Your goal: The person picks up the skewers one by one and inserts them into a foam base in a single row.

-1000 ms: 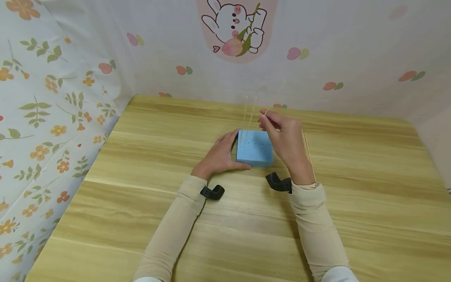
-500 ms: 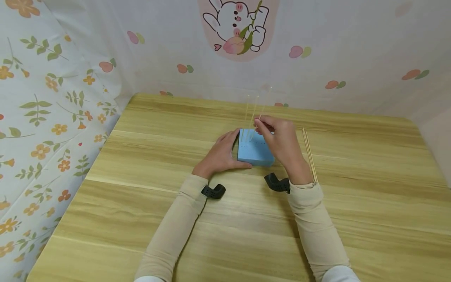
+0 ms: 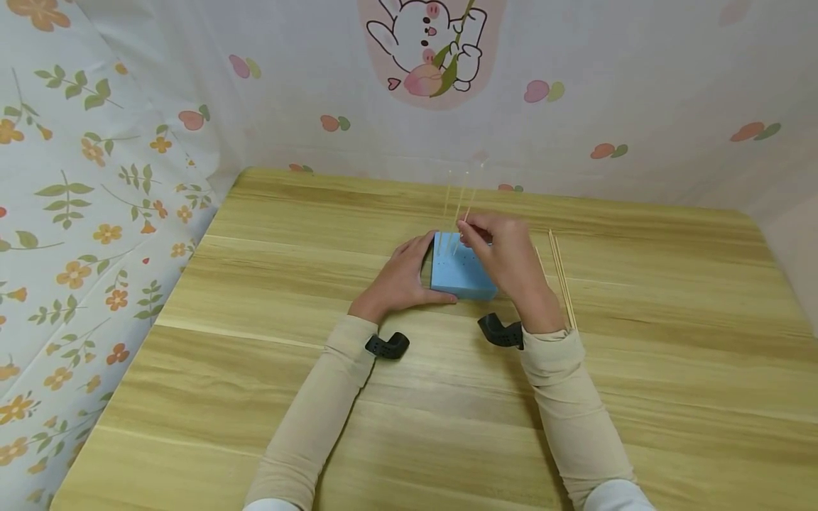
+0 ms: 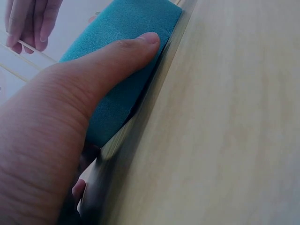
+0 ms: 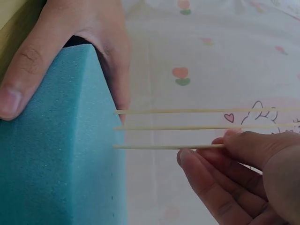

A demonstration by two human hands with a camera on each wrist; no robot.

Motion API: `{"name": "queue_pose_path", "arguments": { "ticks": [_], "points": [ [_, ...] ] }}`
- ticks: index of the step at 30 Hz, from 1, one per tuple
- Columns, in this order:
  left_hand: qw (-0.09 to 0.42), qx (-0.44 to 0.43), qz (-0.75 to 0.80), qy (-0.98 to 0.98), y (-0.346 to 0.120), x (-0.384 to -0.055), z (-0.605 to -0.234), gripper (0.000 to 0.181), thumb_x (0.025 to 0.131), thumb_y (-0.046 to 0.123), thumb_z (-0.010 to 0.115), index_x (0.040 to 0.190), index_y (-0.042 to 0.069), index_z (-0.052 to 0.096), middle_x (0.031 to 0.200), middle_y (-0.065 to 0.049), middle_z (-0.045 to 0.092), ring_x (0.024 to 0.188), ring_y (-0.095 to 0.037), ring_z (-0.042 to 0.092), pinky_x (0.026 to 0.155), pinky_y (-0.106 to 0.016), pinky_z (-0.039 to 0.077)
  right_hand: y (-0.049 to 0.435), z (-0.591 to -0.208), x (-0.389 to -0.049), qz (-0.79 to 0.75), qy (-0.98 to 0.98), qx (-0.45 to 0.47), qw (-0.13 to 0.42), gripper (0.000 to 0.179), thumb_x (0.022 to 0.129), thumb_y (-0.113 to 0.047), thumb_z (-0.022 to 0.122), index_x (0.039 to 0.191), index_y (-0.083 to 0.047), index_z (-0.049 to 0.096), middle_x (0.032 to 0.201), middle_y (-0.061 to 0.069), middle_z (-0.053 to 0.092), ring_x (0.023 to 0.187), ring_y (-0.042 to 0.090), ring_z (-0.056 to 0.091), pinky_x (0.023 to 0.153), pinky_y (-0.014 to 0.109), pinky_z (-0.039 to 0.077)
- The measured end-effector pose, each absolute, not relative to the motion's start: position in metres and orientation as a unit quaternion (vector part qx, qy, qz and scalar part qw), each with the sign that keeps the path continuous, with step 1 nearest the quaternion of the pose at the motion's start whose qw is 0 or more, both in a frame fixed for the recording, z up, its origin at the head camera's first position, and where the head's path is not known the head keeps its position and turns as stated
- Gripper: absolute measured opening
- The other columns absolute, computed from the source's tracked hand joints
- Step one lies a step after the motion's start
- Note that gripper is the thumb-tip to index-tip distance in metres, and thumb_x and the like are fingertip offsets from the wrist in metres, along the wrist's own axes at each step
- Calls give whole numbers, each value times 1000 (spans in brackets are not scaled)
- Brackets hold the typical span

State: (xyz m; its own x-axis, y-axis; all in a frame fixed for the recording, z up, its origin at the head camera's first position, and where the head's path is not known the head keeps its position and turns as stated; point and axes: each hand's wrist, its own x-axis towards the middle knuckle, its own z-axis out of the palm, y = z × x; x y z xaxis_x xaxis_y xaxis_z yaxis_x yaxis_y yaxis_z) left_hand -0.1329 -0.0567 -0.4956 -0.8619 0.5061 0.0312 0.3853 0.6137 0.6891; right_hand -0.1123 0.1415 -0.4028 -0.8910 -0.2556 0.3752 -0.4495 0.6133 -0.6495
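Left hand (image 3: pixel 399 280), thumb spread from fingers, grips a blue rectangular foam block (image 3: pixel 461 277) on the wood-grained tabletop (image 3: pixel 422 433); right hand (image 3: pixel 505 248) pinches a thin pale wooden stick (image 5: pixel 150 147) at the block's top, beside two standing sticks (image 5: pixel 168 127).

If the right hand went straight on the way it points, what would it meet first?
Probably the middle stick, standing in the block beside the held stick; depth is unclear, so the right hand might slip past it.

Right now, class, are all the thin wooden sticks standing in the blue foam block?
No, the head view shows loose wooden sticks lying on the wood-grain table, right of the blue foam block.
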Motion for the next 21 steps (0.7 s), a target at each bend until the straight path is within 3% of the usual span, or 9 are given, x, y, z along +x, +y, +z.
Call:
{"name": "queue_pose_path", "arguments": {
  "ticks": [16, 21],
  "points": [
    [83, 253, 361, 894, -56, -133, -495, 128, 72, 60, 89, 165, 8, 18, 164, -5, 37, 154, -25, 27, 128, -37, 13, 138, -409, -113, 380, -897, 193, 115, 20, 102, -6, 65, 103, 8, 78, 92, 20, 75, 80, 30, 74, 75, 45, 62],
    [85, 249, 361, 895, -57, -133, -494, 127, 72, 61, 89, 165, 10, 19, 164, -4, 38, 154, -26, 26, 127, -40, 16, 140, -408, -112, 376, -904, 182, 93, 23, 103, -10, 65, 112, 9, 75, 101, 21, 75, 89, 33, 74, 81, 46, 62]
  ]
}}
